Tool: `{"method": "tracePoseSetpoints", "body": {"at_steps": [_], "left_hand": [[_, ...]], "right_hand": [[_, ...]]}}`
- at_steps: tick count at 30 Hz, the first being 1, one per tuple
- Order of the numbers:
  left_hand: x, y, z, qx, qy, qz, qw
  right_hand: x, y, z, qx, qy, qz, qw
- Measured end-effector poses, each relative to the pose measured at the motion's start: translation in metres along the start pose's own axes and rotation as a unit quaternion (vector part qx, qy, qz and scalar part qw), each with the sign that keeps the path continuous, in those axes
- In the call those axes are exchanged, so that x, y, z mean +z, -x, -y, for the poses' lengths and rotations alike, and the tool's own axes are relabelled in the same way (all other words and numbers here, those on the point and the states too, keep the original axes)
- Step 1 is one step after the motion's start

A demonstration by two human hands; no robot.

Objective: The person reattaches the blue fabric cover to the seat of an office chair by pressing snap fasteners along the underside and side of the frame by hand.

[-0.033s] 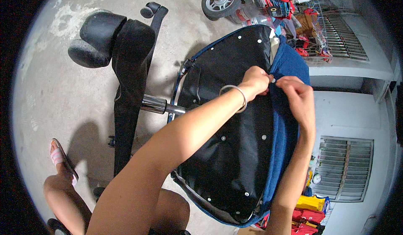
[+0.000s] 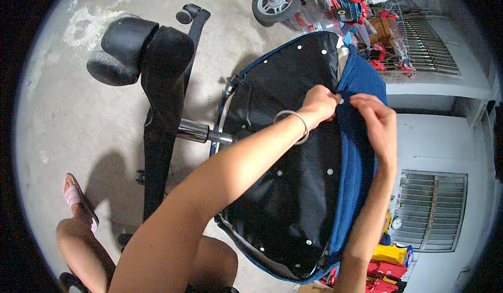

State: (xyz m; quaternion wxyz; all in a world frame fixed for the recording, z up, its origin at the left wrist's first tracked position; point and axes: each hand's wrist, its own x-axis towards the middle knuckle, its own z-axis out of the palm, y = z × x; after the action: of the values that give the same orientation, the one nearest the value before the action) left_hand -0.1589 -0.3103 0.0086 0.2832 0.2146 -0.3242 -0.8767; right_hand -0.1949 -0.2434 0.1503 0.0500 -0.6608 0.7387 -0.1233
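Note:
An office chair lies tipped on its side, and the underside of its seat faces me. Black lining fabric [image 2: 277,209] with several white round fasteners covers that underside. Blue fabric [image 2: 364,73] wraps the seat's right side. My left hand [image 2: 320,104], below a pale bangle [image 2: 304,125], is closed in a pinch at the seam where black meets blue. A white round fastener [image 2: 341,101] shows beside its fingertips. Just right of it, my right hand [image 2: 378,123] bends its fingers together against the blue fabric; its fingertips are partly hidden.
The chair's metal column [image 2: 193,130] leads left to a black base [image 2: 162,136] with a large caster [image 2: 120,49]. A wheel [image 2: 276,5] and a loaded wire basket [image 2: 343,0] stand at the back. My sandalled foot [image 2: 76,196] rests at the left.
My right hand has shifted slightly to the right, away from the left hand. The left hand stays at the seam. The whole view has barely moved.

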Motion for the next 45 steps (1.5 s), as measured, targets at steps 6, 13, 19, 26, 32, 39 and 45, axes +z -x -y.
{"method": "tracePoseSetpoints", "body": {"at_steps": [6, 13, 19, 26, 32, 39, 45], "left_hand": [[-0.004, -0.012, 0.02, 0.118, -0.118, -0.049, 0.985], [-0.012, -0.009, 0.01, 0.103, -0.173, 0.033, 0.979], [-0.012, -0.023, 0.002, 0.131, -0.33, 0.037, 0.934], [-0.01, 0.015, 0.014, 0.07, -0.002, 0.091, 0.993], [-0.021, 0.021, 0.009, 0.161, 0.113, 0.078, 0.977], [-0.024, 0.024, 0.002, 0.428, -0.182, -0.066, 0.883], [-0.035, 0.02, -0.001, 0.454, -0.249, -0.114, 0.848]], "right_hand": [[-0.069, 0.074, -0.052, 0.198, 0.025, -0.05, 0.979], [-0.022, 0.091, -0.053, 0.319, -0.076, -0.058, 0.943], [-0.02, 0.087, -0.053, 0.332, -0.088, -0.08, 0.936], [-0.033, 0.119, -0.127, 0.29, -0.169, -0.173, 0.926], [-0.016, 0.111, -0.099, 0.29, -0.112, -0.182, 0.933], [-0.015, 0.115, -0.12, 0.203, -0.035, -0.162, 0.965], [-0.019, 0.11, -0.136, 0.241, -0.1, -0.167, 0.951]]}}
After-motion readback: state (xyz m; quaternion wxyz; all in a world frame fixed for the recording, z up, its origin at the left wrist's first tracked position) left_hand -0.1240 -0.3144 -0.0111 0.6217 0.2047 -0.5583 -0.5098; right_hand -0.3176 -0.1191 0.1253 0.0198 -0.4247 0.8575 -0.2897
